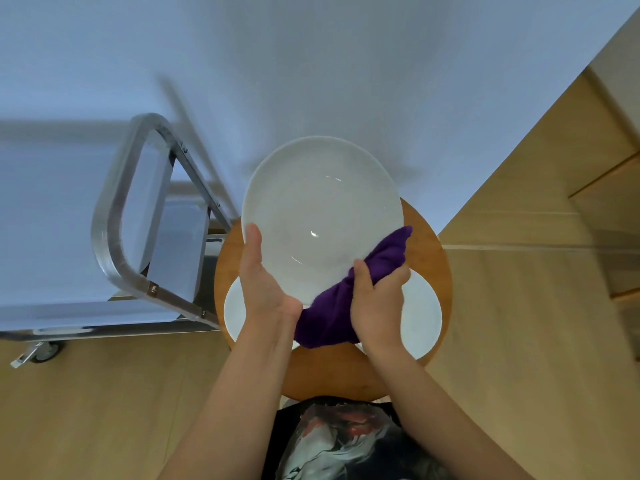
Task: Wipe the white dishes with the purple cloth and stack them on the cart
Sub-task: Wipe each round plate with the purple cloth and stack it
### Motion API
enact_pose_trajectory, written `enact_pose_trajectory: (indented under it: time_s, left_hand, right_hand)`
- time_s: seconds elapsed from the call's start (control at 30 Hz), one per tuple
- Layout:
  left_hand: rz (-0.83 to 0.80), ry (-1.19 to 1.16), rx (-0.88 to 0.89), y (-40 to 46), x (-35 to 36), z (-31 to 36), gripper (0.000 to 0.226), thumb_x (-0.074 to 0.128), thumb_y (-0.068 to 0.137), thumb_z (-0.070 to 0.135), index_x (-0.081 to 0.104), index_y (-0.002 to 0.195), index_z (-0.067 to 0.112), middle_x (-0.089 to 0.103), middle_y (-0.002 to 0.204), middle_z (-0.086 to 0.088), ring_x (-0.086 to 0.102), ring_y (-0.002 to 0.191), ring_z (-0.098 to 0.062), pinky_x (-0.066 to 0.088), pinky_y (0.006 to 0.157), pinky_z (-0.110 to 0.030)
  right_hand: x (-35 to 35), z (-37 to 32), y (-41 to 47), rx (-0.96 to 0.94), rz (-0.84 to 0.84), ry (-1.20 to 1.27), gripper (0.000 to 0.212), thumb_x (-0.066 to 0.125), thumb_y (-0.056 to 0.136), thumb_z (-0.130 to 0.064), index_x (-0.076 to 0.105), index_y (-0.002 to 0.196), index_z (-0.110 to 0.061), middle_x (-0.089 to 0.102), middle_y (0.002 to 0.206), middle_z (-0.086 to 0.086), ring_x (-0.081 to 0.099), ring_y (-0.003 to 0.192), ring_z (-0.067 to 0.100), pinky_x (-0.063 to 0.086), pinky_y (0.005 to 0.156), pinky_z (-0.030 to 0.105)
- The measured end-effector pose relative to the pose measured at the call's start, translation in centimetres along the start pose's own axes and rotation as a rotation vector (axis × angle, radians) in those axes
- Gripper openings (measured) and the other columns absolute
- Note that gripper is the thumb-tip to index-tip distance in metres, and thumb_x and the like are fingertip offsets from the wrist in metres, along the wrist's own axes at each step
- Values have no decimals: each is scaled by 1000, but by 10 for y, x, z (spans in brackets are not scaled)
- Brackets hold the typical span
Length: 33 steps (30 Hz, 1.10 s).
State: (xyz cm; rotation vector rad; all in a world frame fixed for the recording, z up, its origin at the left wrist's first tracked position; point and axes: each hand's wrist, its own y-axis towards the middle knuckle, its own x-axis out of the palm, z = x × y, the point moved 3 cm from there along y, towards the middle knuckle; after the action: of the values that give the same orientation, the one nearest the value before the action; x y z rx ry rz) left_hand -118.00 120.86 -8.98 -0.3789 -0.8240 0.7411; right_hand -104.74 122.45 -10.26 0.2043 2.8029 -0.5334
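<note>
Mid-wipe. Your left hand (263,285) holds the plate (322,216) by its lower-left rim, thumb up over the edge, fingers behind and out of sight; the plate is lifted and tilted toward you at centre frame

Your right hand (377,306) is clamped on the cloth (332,317), bunched, pressing it against the plate's lower-right rim. One end of the cloth sticks out toward the upper right, the other hangs below your wrists

Under your hands, on the round wooden table (332,372), lies at least one more white dish (422,317), showing on both sides of your arms. Whether it is one dish or a pile, cannot tell

Cart (114,216) stands at left of frame, just beside the table. Its top shelf is blurred; no stacked dishes visible on the part that shows

Judgement: early to middle of the job. This plate not yet finished or stacked, the one below seemingly still to wipe, cart stack not yet begun as far as can be seen
</note>
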Motion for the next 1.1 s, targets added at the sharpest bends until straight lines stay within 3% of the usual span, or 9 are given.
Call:
enact_pose_trajectory:
  time_s: [0.1, 0.27, 0.37, 0.47, 0.57, 0.67, 0.77, 0.9, 1.1]
  left_hand:
    - [-57, -81, 61, 7, 1, 7, 29, 52, 89, 54, 71, 99, 33, 74, 98, 2, 72, 89, -22, 58, 68, -40]
    - [-73, -33, 163, 12, -8, 19, 35, 48, 93, 49, 60, 120, 30, 73, 103, 4, 70, 93, -20, 58, 68, -37]
    - [-78, 58, 187, 5, -5, 12, 36, 57, 83, 53, 63, 114, 35, 73, 102, 8, 70, 92, -15, 58, 65, -31]
    - [-100, 105, 172, -6, 2, -2, 32, 67, 74, 56, 71, 101, 38, 74, 99, 6, 71, 91, -18, 58, 69, -37]
    - [-154, 122, 123, -12, 8, -14, 45, 70, 67, 55, 70, 107, 36, 70, 112, -2, 65, 106, -30, 53, 87, -51]
    - [-202, 24, 70, -10, 9, -15, 36, 65, 76, 49, 72, 106, 30, 71, 110, -4, 66, 104, -29, 55, 84, -49]
    - [-298, -37, 60, -8, 5, -12, 31, 51, 89, 48, 76, 97, 32, 73, 104, -1, 70, 94, -23, 58, 75, -41]
    - [-327, 2, -51, -1, -11, -1, 54, 52, 80, 52, 60, 126, 24, 66, 121, -8, 65, 106, -30, 56, 78, -45]
    - [-399, 612, -36, 6, -15, 26, 68, 57, 70, 65, 55, 127, 27, 65, 124, -2, 58, 117, -25, 39, 105, -53]
  right_hand:
    - [6, 5, -15, 17, -91, 24, 52, 44, 97, -38, 22, 140, -20, 55, 110, -7, 56, 94, 9, 41, 64, 8]
    - [-14, 14, -19, 163, 16, 275, 38, 27, 99, -46, 37, 132, -31, 55, 98, -15, 55, 88, 4, 45, 66, 17]
    - [1, 17, -27, 503, -164, 720, 39, 32, 98, -48, 45, 130, -29, 60, 114, 0, 59, 102, 20, 50, 79, 35]
    - [23, 13, -42, 621, -355, 909, 46, 38, 98, -43, 35, 141, -27, 55, 128, 7, 57, 110, 23, 50, 80, 35]
    - [30, 16, -37, 505, -297, 847, 63, 49, 97, -19, 14, 145, -40, 54, 123, 1, 58, 107, 22, 53, 82, 37]
    - [23, 24, -24, 419, -119, 739, 83, 61, 88, -5, 12, 147, -36, 51, 125, 0, 55, 112, 22, 49, 94, 43]
    - [15, 26, -14, 368, -80, 728, 72, 69, 79, 0, 36, 136, -30, 58, 115, 0, 58, 103, 19, 55, 78, 32]
    - [-11, 25, 12, 290, -74, 605, 49, 68, 80, -2, 50, 120, -25, 62, 108, 1, 59, 99, 21, 51, 72, 31]
    - [-37, 30, 38, 309, -84, 170, 24, 61, 87, -11, 55, 108, -18, 64, 98, 6, 61, 88, 24, 51, 68, 35]
